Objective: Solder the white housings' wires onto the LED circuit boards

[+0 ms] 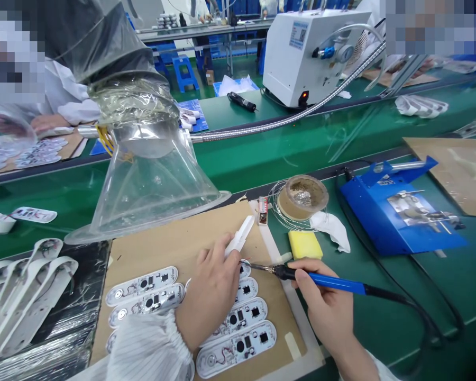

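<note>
In my right hand (321, 299) is a soldering iron (333, 282) with a blue handle, its tip pointing left at the upper circuit board in the right column. My left hand (212, 296) is closed around a slim white plastic piece (241, 235), whose far end points up and away. Its fingers are right beside the iron's tip and cover part of that board. Long rounded white circuit boards (238, 349) lie in two columns on a cardboard sheet (143, 246); my left hand and sleeve hide some of them. Whether the tip touches the board, I cannot tell.
A clear fume hood (154, 196) hangs over the cardboard's far edge. Beyond my right hand are a yellow sponge (304, 244), a solder wire spool (303, 198) and a blue iron stand (388, 206). White plastic housings (27, 296) are piled left. Co-workers sit across the bench.
</note>
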`<state>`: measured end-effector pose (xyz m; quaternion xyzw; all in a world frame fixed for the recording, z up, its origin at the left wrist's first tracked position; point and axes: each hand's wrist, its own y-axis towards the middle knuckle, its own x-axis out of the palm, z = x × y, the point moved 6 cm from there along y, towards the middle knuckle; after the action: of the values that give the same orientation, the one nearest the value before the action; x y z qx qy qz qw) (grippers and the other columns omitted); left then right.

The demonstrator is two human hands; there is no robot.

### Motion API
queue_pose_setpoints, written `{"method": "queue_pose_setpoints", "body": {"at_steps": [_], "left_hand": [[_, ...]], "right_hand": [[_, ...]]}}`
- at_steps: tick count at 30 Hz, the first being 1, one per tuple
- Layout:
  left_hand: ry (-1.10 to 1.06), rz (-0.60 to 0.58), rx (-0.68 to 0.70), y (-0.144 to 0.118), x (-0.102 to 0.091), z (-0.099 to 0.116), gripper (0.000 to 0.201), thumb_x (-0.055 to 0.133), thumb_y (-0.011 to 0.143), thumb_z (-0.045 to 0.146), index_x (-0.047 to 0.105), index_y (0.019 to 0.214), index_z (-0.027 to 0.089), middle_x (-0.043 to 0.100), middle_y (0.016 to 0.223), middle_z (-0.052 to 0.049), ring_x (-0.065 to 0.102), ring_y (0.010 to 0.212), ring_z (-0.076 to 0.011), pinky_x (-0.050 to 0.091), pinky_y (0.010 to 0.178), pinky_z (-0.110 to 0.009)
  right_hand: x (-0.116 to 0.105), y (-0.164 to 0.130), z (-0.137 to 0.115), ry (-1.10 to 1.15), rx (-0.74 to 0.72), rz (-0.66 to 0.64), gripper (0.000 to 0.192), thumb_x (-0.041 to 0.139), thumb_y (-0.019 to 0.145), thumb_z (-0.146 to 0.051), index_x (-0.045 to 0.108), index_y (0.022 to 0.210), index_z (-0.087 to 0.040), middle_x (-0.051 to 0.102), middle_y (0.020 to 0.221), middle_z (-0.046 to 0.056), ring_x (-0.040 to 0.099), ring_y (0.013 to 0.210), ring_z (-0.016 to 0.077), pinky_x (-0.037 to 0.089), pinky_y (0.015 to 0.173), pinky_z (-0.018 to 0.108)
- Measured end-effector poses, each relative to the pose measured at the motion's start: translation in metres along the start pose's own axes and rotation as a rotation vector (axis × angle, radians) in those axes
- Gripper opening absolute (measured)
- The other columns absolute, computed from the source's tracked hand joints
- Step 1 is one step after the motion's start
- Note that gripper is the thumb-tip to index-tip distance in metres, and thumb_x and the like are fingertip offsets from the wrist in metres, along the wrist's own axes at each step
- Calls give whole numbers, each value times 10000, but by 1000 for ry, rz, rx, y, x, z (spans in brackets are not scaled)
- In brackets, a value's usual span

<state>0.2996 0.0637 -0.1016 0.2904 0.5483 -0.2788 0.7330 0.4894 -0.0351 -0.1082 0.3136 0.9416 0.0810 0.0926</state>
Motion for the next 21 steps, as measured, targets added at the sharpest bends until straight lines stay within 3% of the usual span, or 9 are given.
{"method": "queue_pose_setpoints", "body": {"at_steps": [9, 21], "left_hand": [[-6, 13, -5, 1, 0, 1, 181, 412, 1067, 105, 554, 995, 191, 568, 1428, -207, 657, 1115, -319, 521, 852, -485], [1, 31, 4, 0, -1, 3, 176, 421, 1060, 91, 548, 988, 189, 569, 1418, -212, 657, 1161, -332, 514, 860, -480]], "right_hand": [[-1, -9, 15, 20, 35, -46, 113, 693, 975, -277, 803, 950, -279, 733, 784, 10, 698, 643, 172, 608, 583, 233], [-2, -5, 7, 8, -25, -54, 133, 681, 965, -223, 795, 943, -288, 784, 816, 2, 714, 608, 150, 566, 515, 184]]}}
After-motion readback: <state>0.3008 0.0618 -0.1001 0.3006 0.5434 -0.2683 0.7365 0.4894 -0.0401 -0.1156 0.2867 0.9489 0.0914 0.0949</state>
